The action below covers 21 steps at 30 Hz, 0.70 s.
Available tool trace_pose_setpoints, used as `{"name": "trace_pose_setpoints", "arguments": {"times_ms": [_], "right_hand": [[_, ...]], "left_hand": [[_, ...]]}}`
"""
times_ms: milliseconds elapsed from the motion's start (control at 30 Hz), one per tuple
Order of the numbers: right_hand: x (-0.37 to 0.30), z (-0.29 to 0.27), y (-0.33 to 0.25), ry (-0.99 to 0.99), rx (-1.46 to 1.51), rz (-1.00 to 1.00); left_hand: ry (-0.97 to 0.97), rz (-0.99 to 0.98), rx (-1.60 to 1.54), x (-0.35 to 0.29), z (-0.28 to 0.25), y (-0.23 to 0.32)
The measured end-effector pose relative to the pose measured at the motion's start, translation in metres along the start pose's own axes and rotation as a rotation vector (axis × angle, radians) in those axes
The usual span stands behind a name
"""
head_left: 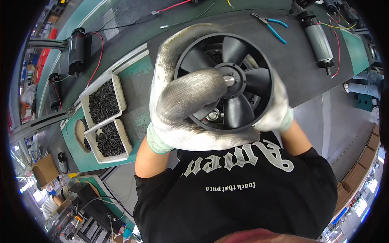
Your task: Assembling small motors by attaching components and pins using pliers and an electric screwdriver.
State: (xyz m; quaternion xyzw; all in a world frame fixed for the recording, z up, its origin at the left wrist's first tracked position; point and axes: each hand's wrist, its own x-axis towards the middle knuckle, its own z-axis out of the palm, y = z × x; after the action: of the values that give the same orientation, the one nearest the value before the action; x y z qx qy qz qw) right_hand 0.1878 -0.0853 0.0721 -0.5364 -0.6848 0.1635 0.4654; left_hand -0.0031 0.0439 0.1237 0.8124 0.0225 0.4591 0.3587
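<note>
Both gloved hands hold the black fan: left hand presses its hub, right hand grips the rim; next move probably needs steady support.

The round plastic fan is black with a silvery centre. The knitted work glove on the left hand is grey-white with a pale green cuff; the right hand's glove matches. The shallow rectangular trays are off-white, filled with black screws. The slim pliers have blue handles.
</note>
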Motion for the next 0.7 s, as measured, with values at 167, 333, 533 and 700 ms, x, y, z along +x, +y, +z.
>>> {"name": "trace_pose_setpoints", "arguments": {"times_ms": [167, 333, 533, 700], "right_hand": [[0.028, 0.031, -0.042, 0.034, 0.801, 0.639], [0.022, 0.070, 0.012, 0.254, 0.294, 0.342], [0.113, -0.039, 0.098, 0.245, 0.277, 0.379], [0.250, -0.103, 0.209, -0.113, -0.131, 0.774]], "left_hand": [[0.150, 0.054, -0.167, 0.007, 0.014, -0.011], [0.096, -0.389, 0.007, 0.033, 0.017, 0.005], [-0.177, -0.250, 0.250, -0.048, -0.015, 0.047], [-0.414, -0.551, 0.027, -0.111, -0.016, 0.073]]}}
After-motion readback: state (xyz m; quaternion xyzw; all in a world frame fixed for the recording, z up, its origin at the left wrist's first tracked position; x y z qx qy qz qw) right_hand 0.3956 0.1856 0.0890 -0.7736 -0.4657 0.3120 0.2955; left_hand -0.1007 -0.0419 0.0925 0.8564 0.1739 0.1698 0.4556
